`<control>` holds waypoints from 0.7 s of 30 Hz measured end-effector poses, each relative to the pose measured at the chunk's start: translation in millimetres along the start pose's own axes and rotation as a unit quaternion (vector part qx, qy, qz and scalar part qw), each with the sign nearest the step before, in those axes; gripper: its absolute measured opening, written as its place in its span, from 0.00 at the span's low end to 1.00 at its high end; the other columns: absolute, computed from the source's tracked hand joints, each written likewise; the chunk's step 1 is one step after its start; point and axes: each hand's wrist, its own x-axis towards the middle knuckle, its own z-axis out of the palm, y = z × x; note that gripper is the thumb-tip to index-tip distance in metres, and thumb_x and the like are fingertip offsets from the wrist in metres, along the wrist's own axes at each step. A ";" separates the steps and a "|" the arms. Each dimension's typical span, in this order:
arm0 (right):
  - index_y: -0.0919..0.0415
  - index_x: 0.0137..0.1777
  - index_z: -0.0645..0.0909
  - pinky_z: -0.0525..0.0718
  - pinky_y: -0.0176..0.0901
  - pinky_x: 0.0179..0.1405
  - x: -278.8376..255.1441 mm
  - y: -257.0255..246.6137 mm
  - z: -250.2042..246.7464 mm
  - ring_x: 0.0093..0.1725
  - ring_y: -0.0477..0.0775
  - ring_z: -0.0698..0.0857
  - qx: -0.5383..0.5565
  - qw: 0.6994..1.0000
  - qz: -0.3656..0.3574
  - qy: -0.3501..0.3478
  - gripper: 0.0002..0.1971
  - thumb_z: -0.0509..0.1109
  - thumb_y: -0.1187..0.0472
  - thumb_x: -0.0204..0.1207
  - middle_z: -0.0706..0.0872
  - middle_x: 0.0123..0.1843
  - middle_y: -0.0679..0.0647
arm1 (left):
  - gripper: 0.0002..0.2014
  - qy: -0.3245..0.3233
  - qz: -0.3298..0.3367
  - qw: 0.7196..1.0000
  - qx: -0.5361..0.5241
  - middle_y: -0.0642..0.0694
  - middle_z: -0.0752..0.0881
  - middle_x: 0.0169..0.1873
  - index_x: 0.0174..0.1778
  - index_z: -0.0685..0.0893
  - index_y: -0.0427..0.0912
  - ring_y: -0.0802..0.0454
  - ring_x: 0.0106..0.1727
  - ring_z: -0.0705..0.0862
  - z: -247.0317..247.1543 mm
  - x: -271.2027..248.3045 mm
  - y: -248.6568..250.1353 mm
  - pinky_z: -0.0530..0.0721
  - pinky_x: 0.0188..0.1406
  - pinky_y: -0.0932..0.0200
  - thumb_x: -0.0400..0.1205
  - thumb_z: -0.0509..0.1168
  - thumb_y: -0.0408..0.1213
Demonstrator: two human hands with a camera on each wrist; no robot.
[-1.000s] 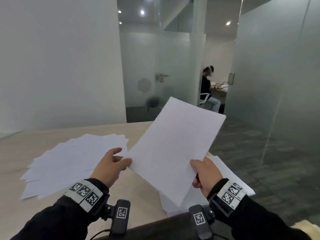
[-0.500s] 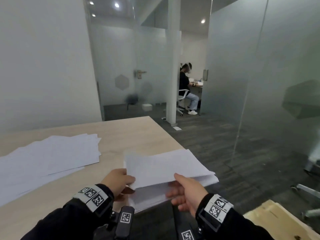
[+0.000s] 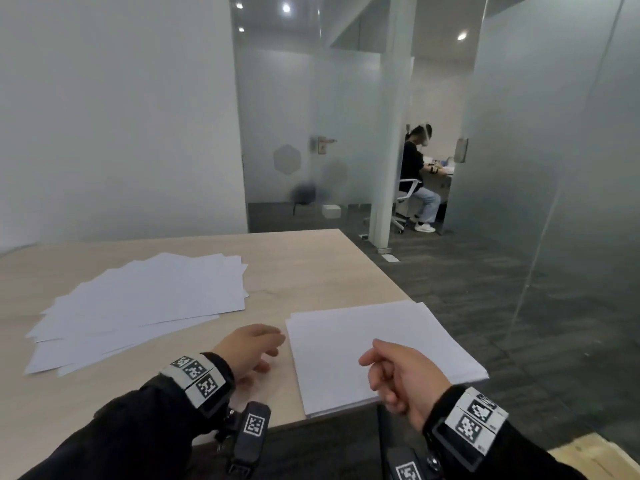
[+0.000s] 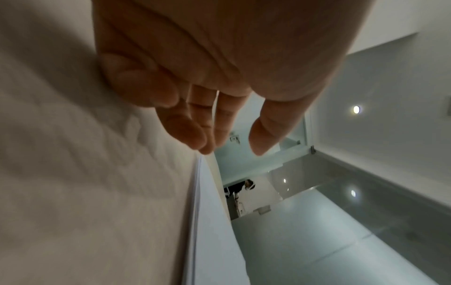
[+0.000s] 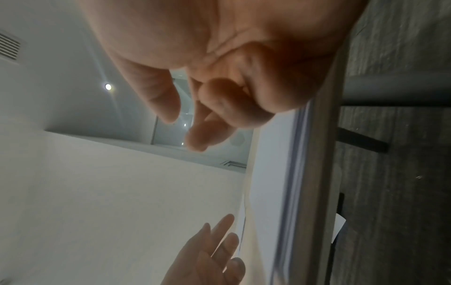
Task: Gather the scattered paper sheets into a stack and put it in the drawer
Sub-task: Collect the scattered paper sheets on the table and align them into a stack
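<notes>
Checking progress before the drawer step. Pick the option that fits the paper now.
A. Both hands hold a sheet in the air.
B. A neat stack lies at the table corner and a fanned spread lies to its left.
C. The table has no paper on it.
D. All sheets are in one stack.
B: the stack lies at the table corner, the spread lies apart to its left, and both hands are empty.

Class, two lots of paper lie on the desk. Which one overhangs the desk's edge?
The neat stack at the desk's right corner, below the right hand; its right side juts past the edge. The fanned-out sheets further left lie wholly on the desktop.
</notes>
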 end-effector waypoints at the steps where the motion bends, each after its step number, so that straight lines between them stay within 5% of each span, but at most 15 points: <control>1: 0.66 0.45 0.83 0.53 0.39 0.24 4.6 -2.4 8.8 0.18 0.50 0.66 0.010 1.000 -0.003 -0.004 0.16 0.62 0.53 0.83 0.79 0.27 0.57 | 0.08 0.007 0.001 1.000 -0.026 0.47 0.90 0.48 0.55 0.87 0.53 0.52 0.34 0.85 -9.3 -1.3 -1.7 0.72 0.26 0.64 0.83 0.69 0.49; 8: 0.64 0.44 0.84 0.59 0.39 0.24 31.1 -12.3 46.4 0.22 0.51 0.69 0.017 1.000 -0.020 0.005 0.14 0.64 0.55 0.82 0.81 0.28 0.56 | 0.08 0.086 -0.038 0.951 -0.296 0.49 0.89 0.39 0.51 0.89 0.46 0.51 0.37 0.87 -46.4 -4.3 -9.7 0.73 0.32 0.58 0.80 0.69 0.43; 10: 0.63 0.44 0.84 0.60 0.38 0.23 77.8 -11.7 131.1 0.22 0.51 0.69 -0.021 0.999 0.011 -0.040 0.13 0.64 0.55 0.82 0.81 0.27 0.56 | 0.07 0.170 -0.017 0.912 -0.372 0.50 0.88 0.36 0.50 0.89 0.46 0.50 0.38 0.87 -121.7 7.0 -47.3 0.74 0.34 0.56 0.81 0.68 0.42; 18: 0.63 0.49 0.84 0.66 0.36 0.22 121.8 -10.5 187.8 0.22 0.51 0.74 -0.062 0.998 -0.005 0.003 0.07 0.66 0.62 0.78 0.84 0.29 0.55 | 0.05 0.235 0.042 0.857 -0.457 0.47 0.90 0.34 0.46 0.86 0.41 0.45 0.44 0.90 -161.6 8.9 -71.4 0.77 0.37 0.53 0.82 0.64 0.34; 21: 0.62 0.49 0.84 0.68 0.38 0.23 146.4 -3.8 217.5 0.24 0.51 0.76 -0.084 0.996 -0.028 0.023 0.07 0.67 0.62 0.78 0.84 0.31 0.56 | 0.07 0.296 0.078 0.866 -0.395 0.45 0.92 0.37 0.49 0.86 0.40 0.45 0.45 0.91 -183.1 11.0 -82.4 0.82 0.36 0.54 0.84 0.64 0.28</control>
